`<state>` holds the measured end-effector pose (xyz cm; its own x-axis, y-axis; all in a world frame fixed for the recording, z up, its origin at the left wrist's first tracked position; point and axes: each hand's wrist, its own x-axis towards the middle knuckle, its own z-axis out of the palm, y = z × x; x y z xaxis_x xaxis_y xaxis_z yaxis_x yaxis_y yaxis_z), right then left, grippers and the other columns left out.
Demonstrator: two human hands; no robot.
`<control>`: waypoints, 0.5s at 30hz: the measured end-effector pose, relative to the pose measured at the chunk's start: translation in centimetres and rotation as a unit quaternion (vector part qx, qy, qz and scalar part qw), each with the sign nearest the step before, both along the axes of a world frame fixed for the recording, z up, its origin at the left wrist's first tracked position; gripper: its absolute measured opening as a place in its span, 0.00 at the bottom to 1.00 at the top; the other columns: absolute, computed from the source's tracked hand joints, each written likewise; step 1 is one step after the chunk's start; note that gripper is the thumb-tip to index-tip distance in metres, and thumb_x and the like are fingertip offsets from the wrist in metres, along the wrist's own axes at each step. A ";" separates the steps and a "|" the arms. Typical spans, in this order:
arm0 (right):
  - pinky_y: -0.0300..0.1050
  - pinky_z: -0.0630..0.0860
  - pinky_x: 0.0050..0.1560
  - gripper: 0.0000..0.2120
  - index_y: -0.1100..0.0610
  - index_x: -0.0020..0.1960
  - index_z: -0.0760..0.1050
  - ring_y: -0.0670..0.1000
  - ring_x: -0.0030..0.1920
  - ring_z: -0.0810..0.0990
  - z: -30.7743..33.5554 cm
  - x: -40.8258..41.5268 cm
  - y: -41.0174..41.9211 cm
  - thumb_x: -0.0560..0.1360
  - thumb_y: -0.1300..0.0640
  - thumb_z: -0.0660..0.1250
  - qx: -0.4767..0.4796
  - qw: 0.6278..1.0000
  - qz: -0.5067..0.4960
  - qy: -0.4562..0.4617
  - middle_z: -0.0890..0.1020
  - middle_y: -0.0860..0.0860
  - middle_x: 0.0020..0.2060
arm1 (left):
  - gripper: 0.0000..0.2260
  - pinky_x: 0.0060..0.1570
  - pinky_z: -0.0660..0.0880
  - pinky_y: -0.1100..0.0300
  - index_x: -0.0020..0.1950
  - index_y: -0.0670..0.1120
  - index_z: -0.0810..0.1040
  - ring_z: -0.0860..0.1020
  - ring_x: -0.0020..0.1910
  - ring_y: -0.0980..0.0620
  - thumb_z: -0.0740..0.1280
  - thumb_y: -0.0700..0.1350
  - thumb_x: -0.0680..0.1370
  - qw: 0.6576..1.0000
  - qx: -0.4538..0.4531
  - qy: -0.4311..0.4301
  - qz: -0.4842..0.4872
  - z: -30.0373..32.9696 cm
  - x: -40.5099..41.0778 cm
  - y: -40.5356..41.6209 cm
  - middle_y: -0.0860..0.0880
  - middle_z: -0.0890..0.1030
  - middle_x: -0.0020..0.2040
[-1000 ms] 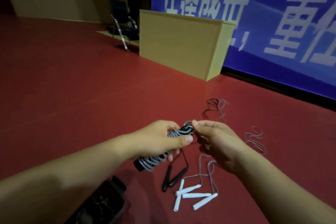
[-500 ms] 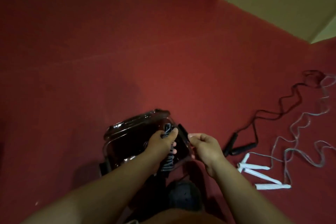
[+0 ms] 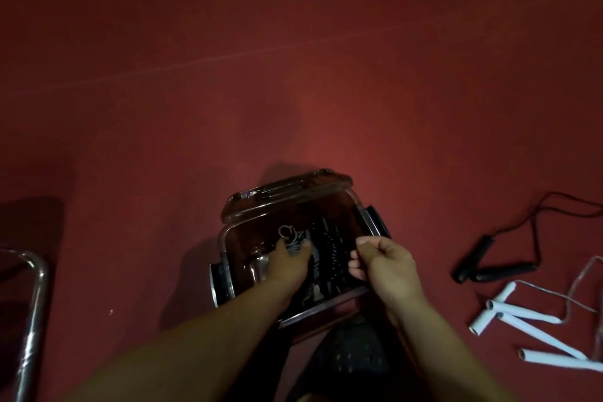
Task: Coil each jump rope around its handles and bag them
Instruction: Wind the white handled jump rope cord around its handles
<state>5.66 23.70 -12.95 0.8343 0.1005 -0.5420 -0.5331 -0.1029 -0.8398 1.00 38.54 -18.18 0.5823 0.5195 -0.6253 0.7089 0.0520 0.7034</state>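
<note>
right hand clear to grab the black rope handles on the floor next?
Probably yes. The right hand hangs at the bag rim; the black handles lie uncovered on bare red floor to its right, nothing between.

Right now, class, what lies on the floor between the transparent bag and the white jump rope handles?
In the head view, only bare red floor separates the bag from the white handles.
</note>
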 end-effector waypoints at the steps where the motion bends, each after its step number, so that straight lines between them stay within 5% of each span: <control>1: 0.40 0.80 0.37 0.04 0.60 0.48 0.78 0.49 0.33 0.78 0.0 0.0 -0.1 0.79 0.62 0.64 0.002 1.000 0.000 0.002 0.80 0.55 0.37 | 0.24 0.65 0.73 0.52 0.71 0.47 0.70 0.77 0.61 0.47 0.67 0.54 0.78 0.999 -0.033 -0.003 0.000 0.3 -0.3 0.0 0.46 0.78 0.66; 4: 0.41 0.79 0.36 0.04 0.60 0.48 0.78 0.48 0.32 0.78 0.1 -0.5 -0.2 0.79 0.62 0.64 0.001 1.000 0.000 0.009 0.80 0.55 0.37 | 0.36 0.65 0.74 0.49 0.75 0.48 0.66 0.79 0.59 0.48 0.73 0.56 0.70 0.991 -0.130 0.000 0.018 0.1 -1.2 0.4 0.48 0.79 0.64; 7: 0.40 0.77 0.31 0.05 0.60 0.49 0.78 0.48 0.30 0.75 0.8 -0.9 -0.9 0.79 0.62 0.63 0.000 1.000 -0.009 0.012 0.79 0.54 0.36 | 0.26 0.61 0.75 0.55 0.70 0.53 0.70 0.79 0.52 0.55 0.73 0.50 0.74 0.994 -0.102 -0.027 -0.026 0.8 -1.9 0.3 0.57 0.80 0.52; 11: 0.41 0.71 0.29 0.06 0.60 0.46 0.78 0.47 0.28 0.72 2.0 -0.9 -2.5 0.79 0.63 0.63 -0.021 0.999 -0.025 -0.001 0.79 0.52 0.33 | 0.18 0.46 0.73 0.72 0.64 0.60 0.69 0.78 0.50 0.62 0.70 0.52 0.77 0.988 -0.031 -0.069 -0.137 4.9 -1.0 -0.7 0.60 0.78 0.55; 15: 0.41 0.71 0.33 0.09 0.57 0.40 0.78 0.50 0.29 0.74 3.3 -0.7 -6.1 0.78 0.62 0.65 -0.033 0.996 -0.077 -0.030 0.80 0.54 0.32 | 0.20 0.57 0.70 0.63 0.66 0.48 0.74 0.76 0.55 0.56 0.70 0.53 0.77 0.965 0.027 -0.118 -0.233 9.4 1.9 -4.3 0.52 0.78 0.59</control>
